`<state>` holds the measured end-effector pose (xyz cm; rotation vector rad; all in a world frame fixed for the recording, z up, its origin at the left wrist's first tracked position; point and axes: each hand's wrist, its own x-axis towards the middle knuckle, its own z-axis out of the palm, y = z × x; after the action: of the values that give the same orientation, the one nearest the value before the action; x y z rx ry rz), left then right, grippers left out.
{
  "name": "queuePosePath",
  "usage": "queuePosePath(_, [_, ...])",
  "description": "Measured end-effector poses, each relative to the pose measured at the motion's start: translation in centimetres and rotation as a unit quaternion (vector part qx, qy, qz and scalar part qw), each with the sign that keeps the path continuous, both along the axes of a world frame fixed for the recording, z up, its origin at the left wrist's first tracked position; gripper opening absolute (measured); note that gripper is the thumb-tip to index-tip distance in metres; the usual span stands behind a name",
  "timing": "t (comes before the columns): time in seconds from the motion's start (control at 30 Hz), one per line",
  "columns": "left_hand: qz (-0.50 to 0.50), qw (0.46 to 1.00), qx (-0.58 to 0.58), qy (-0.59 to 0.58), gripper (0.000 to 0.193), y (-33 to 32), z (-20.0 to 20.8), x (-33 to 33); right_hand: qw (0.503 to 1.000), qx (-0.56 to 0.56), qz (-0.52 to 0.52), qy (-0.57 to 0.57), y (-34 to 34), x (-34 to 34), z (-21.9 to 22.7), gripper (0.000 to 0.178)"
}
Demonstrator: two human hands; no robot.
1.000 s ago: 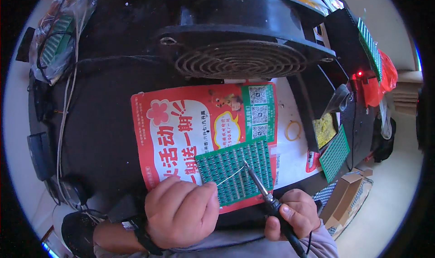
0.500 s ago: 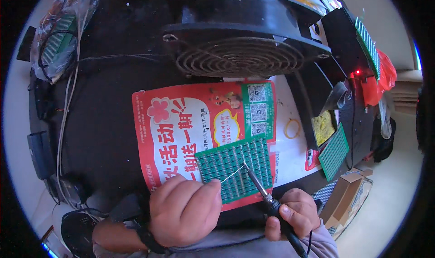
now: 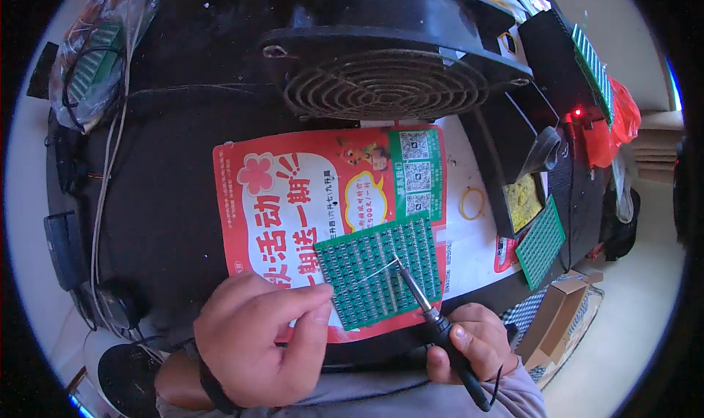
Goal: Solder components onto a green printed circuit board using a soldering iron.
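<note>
A green circuit board with rows of small dark parts lies tilted on a red and white printed sheet. Thumb and forefinger of my left hand are pinched by the board's left edge. From them a thin silvery solder wire runs over the board, though its end at the fingertips is hard to make out. My right hand grips the black handle of a soldering iron. The iron's tip meets the wire's far end above the board's middle.
A large black fan with a round grille stands behind the sheet. To the right are a holder with a yellow sponge, another green board and an open cardboard box. Cables run down the left side.
My left hand has drawn back to the left and turned, so its thumb and forefinger now show. The iron's tip has shifted very little, and the board stays in place.
</note>
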<state>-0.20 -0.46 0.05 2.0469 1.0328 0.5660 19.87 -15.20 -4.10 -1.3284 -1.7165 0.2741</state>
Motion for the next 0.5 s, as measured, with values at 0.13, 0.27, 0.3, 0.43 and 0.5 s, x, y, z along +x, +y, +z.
queuePosePath(0.13, [0.006, 0.998, 0.004, -0.058, 0.013, -0.8, -1.4, 0.4, 1.000, 0.000, 0.004, 0.008, -0.1, 0.0, -0.3, 0.032])
queuePosePath(0.27, [-0.021, 0.998, 0.047, -0.039, 0.016, -0.7, -1.6, 0.6, 1.000, -0.003, -0.002, 0.017, -0.5, 0.0, -0.3, 0.032])
queuePosePath(0.3, [-0.027, 0.998, 0.049, -0.030, 0.016, -0.7, -1.6, 0.6, 1.000, -0.002, -0.004, 0.019, -0.5, 0.0, -0.3, 0.032])
queuePosePath(0.43, [-0.055, 0.996, 0.062, -0.031, 0.016, -0.7, -2.1, 0.8, 1.000, -0.006, 0.002, 0.012, -0.1, 0.0, -0.3, 0.032])
queuePosePath(0.5, [-0.068, 0.996, 0.047, -0.014, 0.014, -0.8, -1.9, 0.7, 1.000, -0.009, 0.009, 0.012, -0.1, 0.1, -0.4, 0.034])
